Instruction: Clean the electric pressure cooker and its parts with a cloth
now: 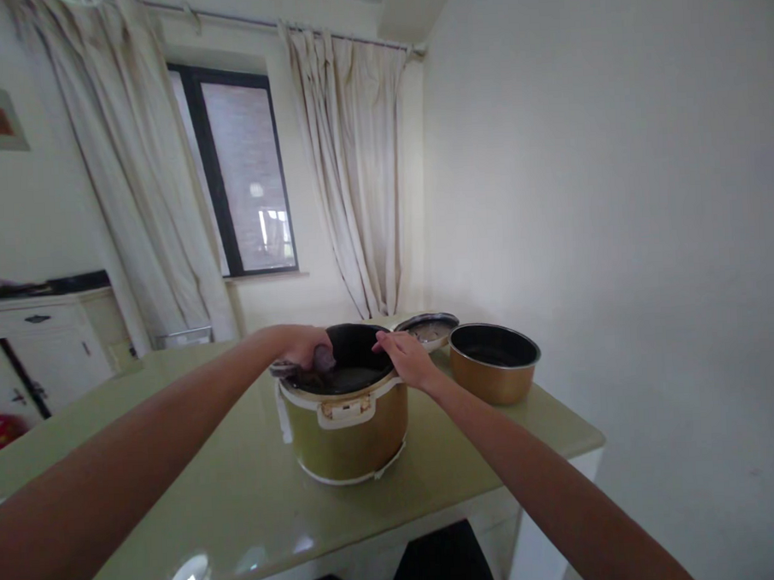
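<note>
A gold-green cooker body [348, 441] with white trim and a front handle stands on the table, its dark inside facing up. My left hand [305, 343] is closed around a bunched grey cloth [324, 359] at the left inner side of the cooker's opening. Part of the cloth lies over the left rim. My right hand [408, 359] grips the cooker's right rim, with its fingertips over the inner edge. The cooker's bottom inside is mostly hidden.
A gold inner pot [500, 381] with a black interior stands to the right. Behind it lies a round lid [431, 329]. The glossy pale-green table [228, 468] ends at a front edge near my legs. A white wall [615, 229] rises on the right.
</note>
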